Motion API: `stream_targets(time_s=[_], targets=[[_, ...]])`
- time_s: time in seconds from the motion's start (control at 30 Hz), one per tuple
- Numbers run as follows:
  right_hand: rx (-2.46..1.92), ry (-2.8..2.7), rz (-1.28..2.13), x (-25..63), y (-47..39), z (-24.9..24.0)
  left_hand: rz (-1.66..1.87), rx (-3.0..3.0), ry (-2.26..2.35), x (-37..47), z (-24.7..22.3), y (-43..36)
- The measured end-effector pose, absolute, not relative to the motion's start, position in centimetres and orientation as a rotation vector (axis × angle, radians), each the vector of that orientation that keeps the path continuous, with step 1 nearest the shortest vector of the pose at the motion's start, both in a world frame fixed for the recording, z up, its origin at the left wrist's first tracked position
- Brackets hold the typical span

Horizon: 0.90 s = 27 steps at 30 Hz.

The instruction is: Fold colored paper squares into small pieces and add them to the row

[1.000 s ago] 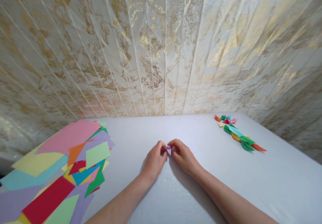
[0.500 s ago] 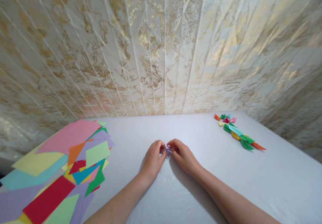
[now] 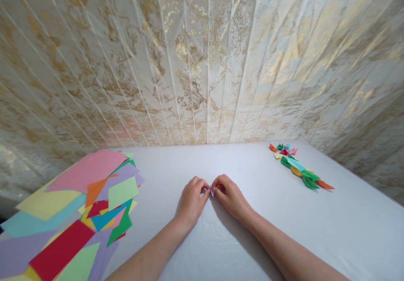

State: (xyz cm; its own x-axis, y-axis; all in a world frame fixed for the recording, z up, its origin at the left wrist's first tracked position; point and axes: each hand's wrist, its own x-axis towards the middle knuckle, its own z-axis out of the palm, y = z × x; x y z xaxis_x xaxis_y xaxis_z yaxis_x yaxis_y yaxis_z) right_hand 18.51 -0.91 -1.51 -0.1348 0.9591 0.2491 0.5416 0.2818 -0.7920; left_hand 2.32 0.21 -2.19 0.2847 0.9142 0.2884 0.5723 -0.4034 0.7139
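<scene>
Between my two hands, just above the middle of the white table (image 3: 202, 163), is a small piece of folded purple paper (image 3: 211, 191). My left hand (image 3: 193, 197) pinches it from the left with thumb and forefinger. From the right, my right hand (image 3: 227, 192) pinches the same paper, its fingers curled. Most of the paper is hidden behind my fingertips, so its folded shape is hard to make out.
A loose spread of coloured paper sheets (image 3: 91, 169) covers the table's left side. At the back right lie several small folded paper shapes (image 3: 296, 170) in a row. A gold-patterned white curtain (image 3: 189, 62) hangs behind the table.
My fingertips have closed in on the purple paper, and less of it shows between them. Both hands stay in nearly the same place.
</scene>
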Motion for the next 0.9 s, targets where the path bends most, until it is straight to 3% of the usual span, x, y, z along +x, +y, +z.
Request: stream_targets(time_s=[0.9], targets=[[-1.4,-1.904,0.58,18.53,-1.12,-1.52,1.041,1.938,1.226,3.26,-1.78,-0.7]])
